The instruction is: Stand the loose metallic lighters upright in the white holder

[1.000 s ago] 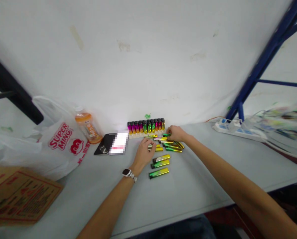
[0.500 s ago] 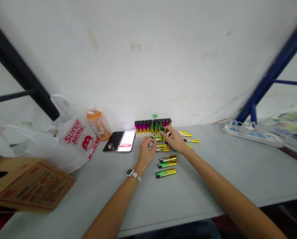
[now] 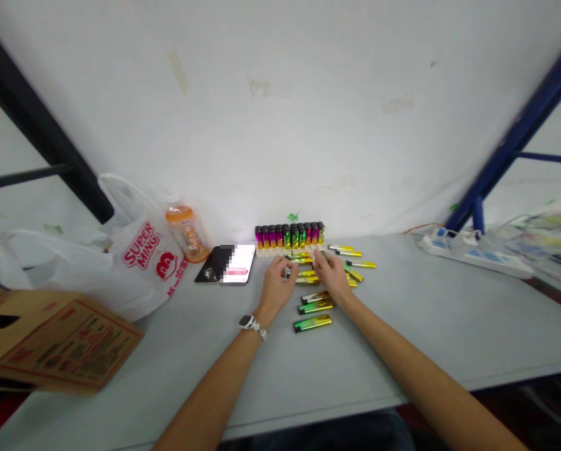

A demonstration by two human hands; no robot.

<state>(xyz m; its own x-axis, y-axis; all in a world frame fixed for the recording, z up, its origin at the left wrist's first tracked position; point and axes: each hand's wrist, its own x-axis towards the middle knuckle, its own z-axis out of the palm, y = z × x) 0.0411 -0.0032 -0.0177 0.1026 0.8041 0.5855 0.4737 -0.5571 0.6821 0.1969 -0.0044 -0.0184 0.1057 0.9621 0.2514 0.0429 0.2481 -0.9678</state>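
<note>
Head view: the right hand [image 3: 331,277] has drawn back slightly from the rack [image 3: 267,254] since the earlier frame. The left hand [image 3: 276,282] lies beside the loose lighters [image 3: 313,323], on the table [image 3: 378,357] before the rack. Both hands have curled fingers; whether either grips anything cannot be told. The loose lighters should prove light, stiff, slick; pinch mid-body.

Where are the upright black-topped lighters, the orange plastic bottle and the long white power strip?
Upright black-topped lighters [image 3: 295,238]: head view, the row's middle.
Orange plastic bottle [image 3: 187,233]: head view, its side.
Long white power strip [image 3: 476,255]: head view, top face.
</note>
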